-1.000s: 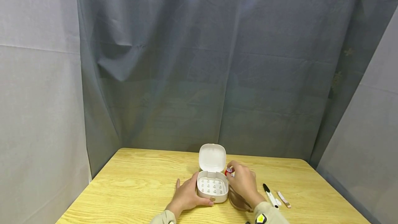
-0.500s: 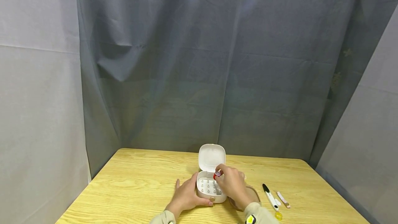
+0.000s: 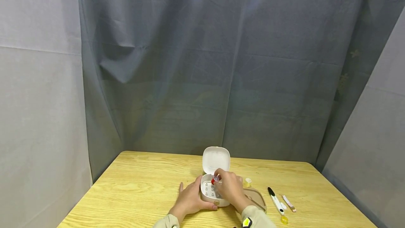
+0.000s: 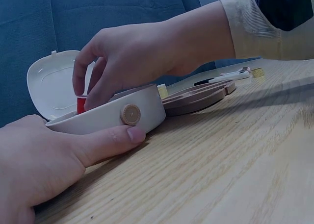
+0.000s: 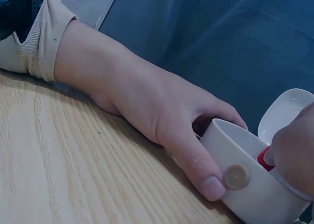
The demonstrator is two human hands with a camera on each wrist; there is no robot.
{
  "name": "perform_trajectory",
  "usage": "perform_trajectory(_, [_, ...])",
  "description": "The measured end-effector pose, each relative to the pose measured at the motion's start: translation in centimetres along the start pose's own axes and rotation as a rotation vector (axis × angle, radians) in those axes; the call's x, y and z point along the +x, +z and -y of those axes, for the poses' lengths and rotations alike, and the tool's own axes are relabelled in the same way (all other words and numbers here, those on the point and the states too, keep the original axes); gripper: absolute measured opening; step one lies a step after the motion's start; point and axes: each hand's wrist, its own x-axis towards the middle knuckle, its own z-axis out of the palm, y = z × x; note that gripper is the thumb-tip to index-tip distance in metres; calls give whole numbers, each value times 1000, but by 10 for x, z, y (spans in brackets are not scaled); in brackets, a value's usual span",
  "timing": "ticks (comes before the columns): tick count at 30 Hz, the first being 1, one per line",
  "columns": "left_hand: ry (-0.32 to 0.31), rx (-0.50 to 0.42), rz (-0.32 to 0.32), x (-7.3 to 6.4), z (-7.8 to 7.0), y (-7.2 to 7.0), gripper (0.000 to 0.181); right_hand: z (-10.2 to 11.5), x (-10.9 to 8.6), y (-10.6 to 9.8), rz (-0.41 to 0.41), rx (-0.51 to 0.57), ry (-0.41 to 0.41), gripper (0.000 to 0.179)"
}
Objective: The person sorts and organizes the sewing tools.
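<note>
A white sewing box (image 3: 216,202) with rows of small pegs inside stands on the wooden table, its lid (image 3: 216,160) raised at the back. My left hand (image 3: 190,198) grips the box from the left, the thumb lying along the front beside a round tan button (image 4: 130,114). Over the box, my right hand (image 3: 230,187) pinches a small red thread spool (image 3: 213,181) between thumb and fingers. In the left wrist view the red spool (image 4: 81,105) is at the box's rim, its lower end hidden. The right hand covers part of the peg rows.
Right of the box lies a tan tray-like piece (image 3: 260,200), with a pale yellow spool (image 3: 248,182) behind it. Farther right are a black-tipped white tool (image 3: 276,201), a small pale strip (image 3: 289,203) and a yellow round piece (image 3: 284,220).
My right hand has carried the red spool leftward from beside the box to over its inside. The tan piece and yellow spool have come into sight. My left hand has stayed put.
</note>
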Motion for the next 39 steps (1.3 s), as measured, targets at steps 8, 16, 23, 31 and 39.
perform_trajectory(8, [14,0,11,2,-4,3,126,3,3,7,32,-36,-20,23])
perform_trajectory(16, [24,6,9,4,-7,5,126,10,3,3,57,-61,-5,20])
perform_trajectory(23, [24,-9,10,5,-7,6,127,10,6,6,75,-68,17,19])
perform_trajectory(31, [23,-1,4,3,-1,1,127,19,10,15,70,-59,1,17])
perform_trajectory(39, [19,-2,6,2,1,-4,124,27,14,14,78,-62,-15,17])
